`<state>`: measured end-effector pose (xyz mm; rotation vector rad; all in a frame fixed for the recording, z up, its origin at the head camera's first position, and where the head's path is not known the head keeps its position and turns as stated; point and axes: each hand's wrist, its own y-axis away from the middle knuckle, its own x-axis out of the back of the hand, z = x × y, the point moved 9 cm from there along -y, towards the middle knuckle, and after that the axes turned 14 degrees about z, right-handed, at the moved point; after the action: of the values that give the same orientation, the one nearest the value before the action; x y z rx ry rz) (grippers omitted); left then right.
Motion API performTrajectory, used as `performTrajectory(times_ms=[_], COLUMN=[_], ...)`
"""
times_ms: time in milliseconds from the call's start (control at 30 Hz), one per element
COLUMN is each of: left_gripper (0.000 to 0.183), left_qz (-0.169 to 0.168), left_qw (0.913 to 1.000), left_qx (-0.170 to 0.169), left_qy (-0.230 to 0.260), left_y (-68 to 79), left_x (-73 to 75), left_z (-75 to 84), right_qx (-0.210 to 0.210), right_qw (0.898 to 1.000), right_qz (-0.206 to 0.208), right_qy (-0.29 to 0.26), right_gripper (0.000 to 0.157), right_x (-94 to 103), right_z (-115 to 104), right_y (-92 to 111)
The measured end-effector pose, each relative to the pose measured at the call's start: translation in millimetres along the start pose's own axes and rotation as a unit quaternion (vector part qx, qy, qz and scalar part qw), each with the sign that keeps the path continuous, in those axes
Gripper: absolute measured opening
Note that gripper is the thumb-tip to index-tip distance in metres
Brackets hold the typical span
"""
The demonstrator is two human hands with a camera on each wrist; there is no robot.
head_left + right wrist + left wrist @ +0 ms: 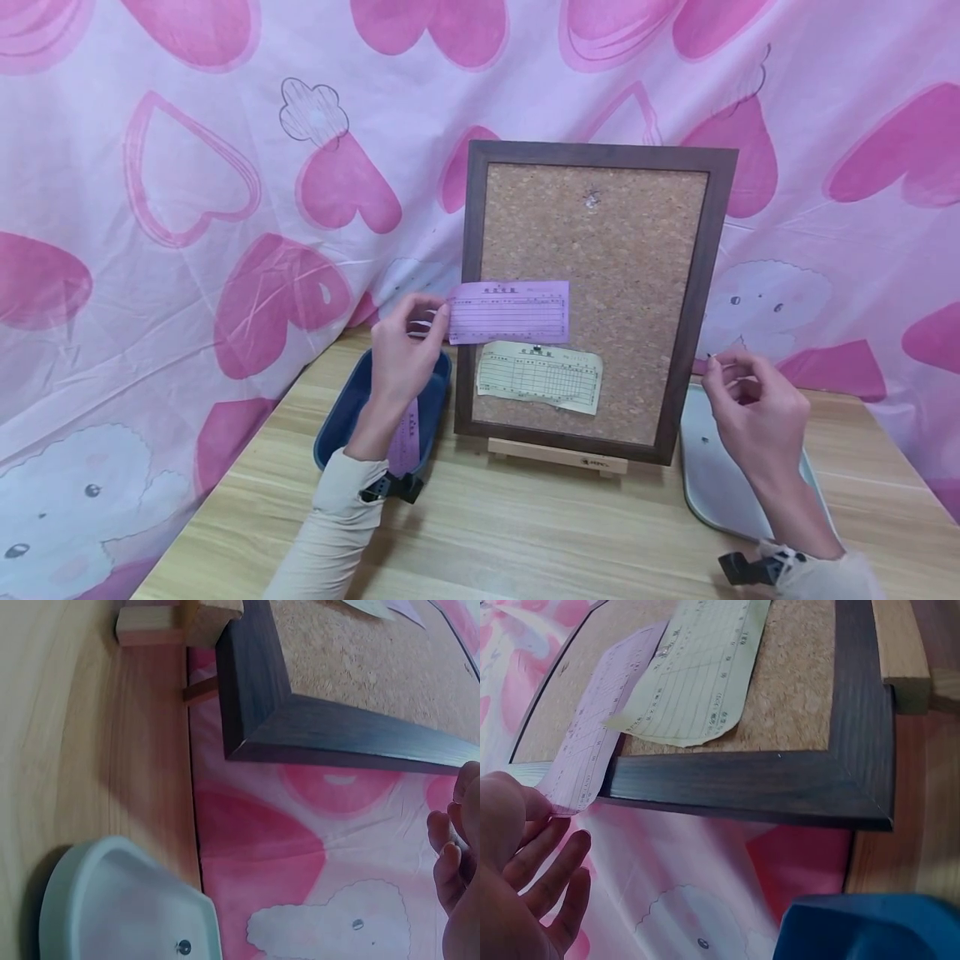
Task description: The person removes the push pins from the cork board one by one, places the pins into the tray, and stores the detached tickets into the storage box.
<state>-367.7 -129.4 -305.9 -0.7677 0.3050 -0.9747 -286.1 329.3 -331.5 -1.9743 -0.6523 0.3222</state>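
My left hand (405,342) pinches the left end of a pink receipt slip (510,312) between thumb and forefinger, its other fingers loosely bent. The slip lies across the left frame edge of a cork board (585,242), just above a pale green receipt slip (538,377). A black push pin (537,348) fixes the green slip at its top edge. To the right of the board, my right hand (757,408) pinches a small push pin (710,357), mostly hidden by the fingertips. In the left wrist view the green slip's (697,682) near end curls away from the cork.
The board leans on a wooden easel (555,456). At left, a blue tray (330,429) holds another pink slip (405,442). At right stands a pale green tray (697,500) with a dark pin (184,946) in it. A shiny mark (592,197) shows high on the cork.
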Motion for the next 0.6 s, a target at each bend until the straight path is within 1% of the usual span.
performTrajectory(times_ms=[267, 433, 600], left_gripper=[0.017, 0.017, 0.018], left_qz=[0.003, 0.005, 0.015], left_qw=[0.9996, 0.9995, 0.9993], left_qx=[-0.011, -0.008, -0.006], left_qy=[-0.027, -0.029, -0.033], left_y=[-1.0, -1.2, -5.4], left_x=[8.5, 16.1, 24.7], left_z=[-7.0, -13.0, -17.9], right_qx=[-0.005, -0.009, -0.011], right_qw=[1.000, 0.999, 0.999], right_qz=[-0.007, -0.016, -0.019], right_qy=[0.023, 0.032, 0.037], right_gripper=[0.014, 0.014, 0.015], right_x=[5.5, 6.5, 9.9], right_z=[10, 18, 25], right_y=[3, 4, 5])
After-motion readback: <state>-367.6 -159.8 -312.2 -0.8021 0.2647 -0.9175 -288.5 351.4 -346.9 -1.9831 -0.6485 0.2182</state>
